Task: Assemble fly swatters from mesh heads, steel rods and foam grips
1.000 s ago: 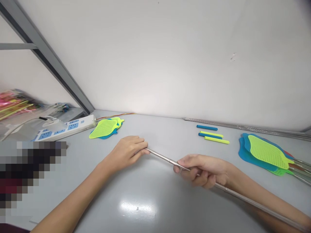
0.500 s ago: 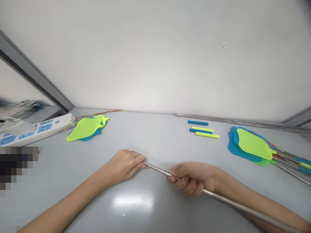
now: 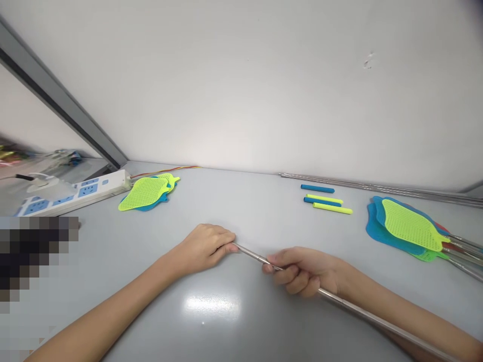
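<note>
Head view, glossy grey tabletop, white wall; both hands closed around metal rod

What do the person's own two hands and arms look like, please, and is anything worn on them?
The left hand and right hand are bare, without gloves. No ring shows on the visible fingers. The left forearm and right forearm show no clear sleeve, watch or bracelet.
</note>
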A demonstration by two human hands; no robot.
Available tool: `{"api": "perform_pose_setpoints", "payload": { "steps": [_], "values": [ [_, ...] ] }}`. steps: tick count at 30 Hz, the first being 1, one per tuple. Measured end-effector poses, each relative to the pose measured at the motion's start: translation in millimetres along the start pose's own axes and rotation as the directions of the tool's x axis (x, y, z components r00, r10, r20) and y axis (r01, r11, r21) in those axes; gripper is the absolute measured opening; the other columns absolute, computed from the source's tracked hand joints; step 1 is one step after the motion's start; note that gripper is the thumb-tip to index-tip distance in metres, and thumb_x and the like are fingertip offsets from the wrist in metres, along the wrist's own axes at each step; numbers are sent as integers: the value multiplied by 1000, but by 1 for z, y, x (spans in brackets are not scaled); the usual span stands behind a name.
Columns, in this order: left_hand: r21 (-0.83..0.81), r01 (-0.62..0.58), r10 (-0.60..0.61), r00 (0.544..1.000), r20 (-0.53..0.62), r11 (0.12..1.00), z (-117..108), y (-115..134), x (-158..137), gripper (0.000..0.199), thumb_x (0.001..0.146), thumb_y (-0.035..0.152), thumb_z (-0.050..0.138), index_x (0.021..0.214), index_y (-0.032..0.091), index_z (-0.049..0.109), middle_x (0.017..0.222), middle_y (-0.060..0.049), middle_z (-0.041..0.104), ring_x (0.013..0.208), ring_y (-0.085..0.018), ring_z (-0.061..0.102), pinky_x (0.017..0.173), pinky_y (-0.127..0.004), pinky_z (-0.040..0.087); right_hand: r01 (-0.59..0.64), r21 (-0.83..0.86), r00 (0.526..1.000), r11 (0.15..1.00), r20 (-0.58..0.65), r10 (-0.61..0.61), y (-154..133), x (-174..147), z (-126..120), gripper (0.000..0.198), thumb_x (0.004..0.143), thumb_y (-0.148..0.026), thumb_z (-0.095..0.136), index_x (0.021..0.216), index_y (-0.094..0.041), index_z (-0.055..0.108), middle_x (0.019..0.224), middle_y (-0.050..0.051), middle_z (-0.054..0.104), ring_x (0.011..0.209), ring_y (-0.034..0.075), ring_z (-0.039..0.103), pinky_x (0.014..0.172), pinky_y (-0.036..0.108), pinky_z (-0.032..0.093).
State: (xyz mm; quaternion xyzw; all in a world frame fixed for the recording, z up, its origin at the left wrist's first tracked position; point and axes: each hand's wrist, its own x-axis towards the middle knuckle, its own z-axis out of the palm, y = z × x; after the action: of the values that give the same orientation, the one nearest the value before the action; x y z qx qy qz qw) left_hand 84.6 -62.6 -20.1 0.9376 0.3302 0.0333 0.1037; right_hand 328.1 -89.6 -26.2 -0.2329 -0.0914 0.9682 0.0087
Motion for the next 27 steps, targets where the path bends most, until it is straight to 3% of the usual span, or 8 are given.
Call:
{"api": "perform_pose_setpoints", "payload": {
  "steps": [13,21,27],
  "values": [
    [-56,5,-8,999,-50,998,1,-5,2,35,89,39,28,62,18,36,58,3,45,56,-10,43,56,-21,29,48,136,999,990,-4,-48,3,-6,4,21,88,-25,35,88,-11,51,50,-7,27,33,0,27,25,9,13],
    [-54,7,-13,994,-107,999,-5,-17,1,35,87,40,33,62,17,42,58,2,45,57,-12,43,58,-23,31,64,5,994,998,-88,-64,5,-6,12,20,86,-29,41,92,-13,51,55,-7,27,37,-1,28,27,8,14],
    [-46,102,-108,985,-136,994,-9,-32,-3,35,86,39,34,63,17,47,58,1,46,59,-13,45,59,-24,31,107,-158,988,982,-90,-122,-2,-11,12,22,86,-31,41,92,-13,51,55,-7,27,36,-1,25,26,7,15]
  ]
}}
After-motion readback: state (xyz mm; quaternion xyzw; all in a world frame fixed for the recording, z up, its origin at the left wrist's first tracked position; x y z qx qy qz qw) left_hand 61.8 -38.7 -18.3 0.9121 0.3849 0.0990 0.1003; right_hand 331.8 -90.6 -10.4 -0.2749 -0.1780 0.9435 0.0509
